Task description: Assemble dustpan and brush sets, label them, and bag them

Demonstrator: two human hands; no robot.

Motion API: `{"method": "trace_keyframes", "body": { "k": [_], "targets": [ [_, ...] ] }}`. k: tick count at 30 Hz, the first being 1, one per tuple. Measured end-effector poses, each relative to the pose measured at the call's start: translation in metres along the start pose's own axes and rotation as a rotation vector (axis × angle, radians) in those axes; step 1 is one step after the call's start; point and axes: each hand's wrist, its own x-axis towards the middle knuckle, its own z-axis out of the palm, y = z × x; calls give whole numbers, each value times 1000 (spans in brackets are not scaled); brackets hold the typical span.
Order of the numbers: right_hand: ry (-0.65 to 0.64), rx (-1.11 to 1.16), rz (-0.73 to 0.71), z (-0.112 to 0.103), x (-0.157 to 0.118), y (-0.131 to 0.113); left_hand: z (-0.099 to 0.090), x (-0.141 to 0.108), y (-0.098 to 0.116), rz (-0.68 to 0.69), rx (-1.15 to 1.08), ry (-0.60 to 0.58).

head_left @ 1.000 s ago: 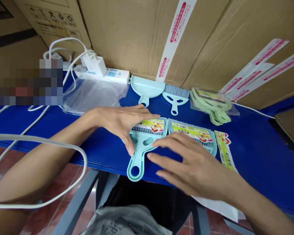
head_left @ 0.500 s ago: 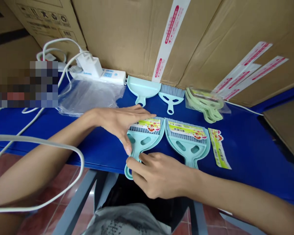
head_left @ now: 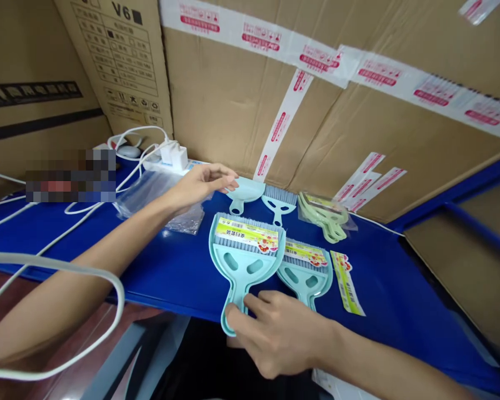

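My right hand (head_left: pixel 275 328) grips the handle of a pale turquoise dustpan-and-brush set (head_left: pixel 246 266), lifted over the table's front edge. A yellow-green printed label (head_left: pixel 246 234) lies across its grey bristles. Behind and partly covered by it rests a second turquoise set (head_left: pixel 304 275) with a similar label. My left hand (head_left: pixel 206 183) hovers empty, fingers loosely bent and apart, in front of a separate dustpan (head_left: pixel 248 190) at the back. Beside that pan lies a loose brush (head_left: pixel 279 203). To the left is a pile of clear plastic bags (head_left: pixel 150 194), partly behind my left forearm.
At the back right lie green sets in clear wrapping (head_left: pixel 325 216). A loose label (head_left: pixel 346 283) is on the blue table (head_left: pixel 400 300) at right. White cables run by the power strip (head_left: pixel 173 157); one loops over my left forearm. Cardboard boxes (head_left: pixel 233 100) wall the back.
My left hand has left the nearer set and moved up toward the back dustpan. My right hand has raised that set by its handle. The view has tilted upward.
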Motion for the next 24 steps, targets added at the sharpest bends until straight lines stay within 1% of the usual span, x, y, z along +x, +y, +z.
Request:
{"method": "trace_keyframes", "body": {
  "k": [1,3,5,7,8,10,12,14,16,18,19,20,21,22,24],
  "targets": [
    [-6,-17,3,-5,0,2,0,1,-3,-41,-60,43],
    [1,-63,-9,-15,0,8,6,2,-8,-109,-155,82],
    [32,-124,-22,-23,1,14,17,-1,-9,-175,-263,91],
    [61,-191,-20,-27,2,22,31,-5,-8,-264,-417,88],
    [74,-222,-13,-28,2,25,38,-8,-7,-305,-499,72],
    [72,-282,8,-28,3,30,52,-13,-6,-368,-614,-6],
    [42,-314,36,-29,4,35,63,-17,-6,-418,-646,-76],
    [34,-256,74,-34,3,40,71,-20,-8,-441,-639,-92],
    [106,-40,117,-43,-1,52,75,-21,-10,-442,-638,-88],
    [269,241,227,-54,-10,72,76,-22,-11,-451,-647,-101],
    [370,347,329,-58,-16,85,76,-22,-12,-458,-649,-113],
    [462,412,466,-60,-23,98,76,-23,-11,-465,-648,-129],
    [510,470,612,-60,-31,111,75,-24,-11,-470,-645,-148],
    [501,559,738,-57,-38,122,75,-25,-11,-473,-643,-173],
    [377,830,929,-47,-51,136,76,-28,-9,-479,-638,-238]
  ]
}}
